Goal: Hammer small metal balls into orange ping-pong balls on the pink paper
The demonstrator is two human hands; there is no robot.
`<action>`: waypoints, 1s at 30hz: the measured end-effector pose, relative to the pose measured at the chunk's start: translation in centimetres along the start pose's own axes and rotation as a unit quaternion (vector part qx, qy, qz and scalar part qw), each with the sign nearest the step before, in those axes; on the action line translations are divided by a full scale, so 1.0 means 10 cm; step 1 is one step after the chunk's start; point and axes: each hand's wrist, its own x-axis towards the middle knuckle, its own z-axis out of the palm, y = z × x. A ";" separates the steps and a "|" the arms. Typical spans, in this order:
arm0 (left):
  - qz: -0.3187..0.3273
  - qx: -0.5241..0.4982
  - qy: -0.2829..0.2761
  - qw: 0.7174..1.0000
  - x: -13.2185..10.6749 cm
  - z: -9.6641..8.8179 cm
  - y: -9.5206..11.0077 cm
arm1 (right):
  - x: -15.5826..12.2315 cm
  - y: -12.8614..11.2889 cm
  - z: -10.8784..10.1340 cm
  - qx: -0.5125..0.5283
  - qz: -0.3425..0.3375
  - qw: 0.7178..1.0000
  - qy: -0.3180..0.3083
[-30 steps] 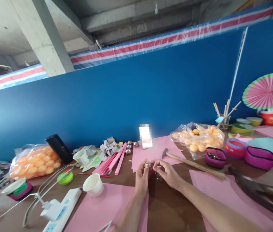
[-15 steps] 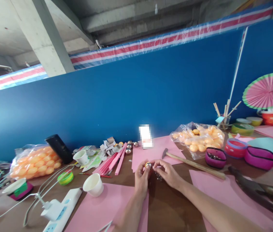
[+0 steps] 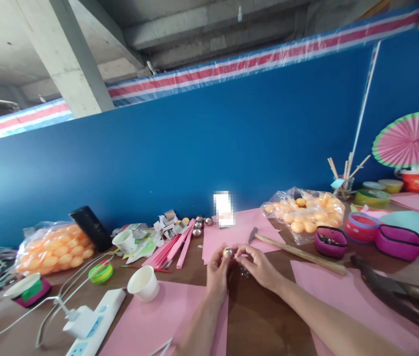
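A small orange ball [image 3: 228, 252] with a shiny metallic part sits in the fingers of my left hand [image 3: 217, 271], closed on it. My right hand [image 3: 257, 264] comes in from the right, with its thumb and bent forefinger pinched together at the ball's right side. What lies between those fingertips is too small to make out. Little shiny metal pieces [image 3: 244, 270] lie on the brown table just under my right fingers. Behind my hands lies a pink paper sheet [image 3: 246, 225], and a wooden-handled hammer [image 3: 298, 252] rests to the right.
A bag of orange balls [image 3: 306, 212] stands behind the hammer; another bag [image 3: 54, 247] is far left. Silver balls [image 3: 197, 228] sit near the wall. A white cup [image 3: 143, 284], a power strip [image 3: 98, 321], a purple bowl [image 3: 331, 242] and dark-bladed shears [image 3: 391, 291] surround my hands.
Almost nothing differs. The ball is turned slightly in my left fingers, showing more of its metallic part. Both hands stay in the same place.
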 end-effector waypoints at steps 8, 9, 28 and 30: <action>-0.010 -0.001 0.014 1.000 0.00 0.00 -0.01 | 0.00 0.02 0.00 -0.005 0.005 1.000 -0.001; -0.011 0.005 0.012 1.000 0.00 0.00 -0.01 | 0.00 0.02 0.00 -0.002 0.006 1.000 -0.002; -0.008 0.032 0.005 0.999 -0.01 -0.03 -0.01 | 0.00 0.00 -0.01 0.006 0.004 1.000 -0.010; -0.010 0.016 0.003 1.000 0.00 -0.03 -0.01 | 0.00 0.01 -0.01 0.007 0.002 1.000 -0.013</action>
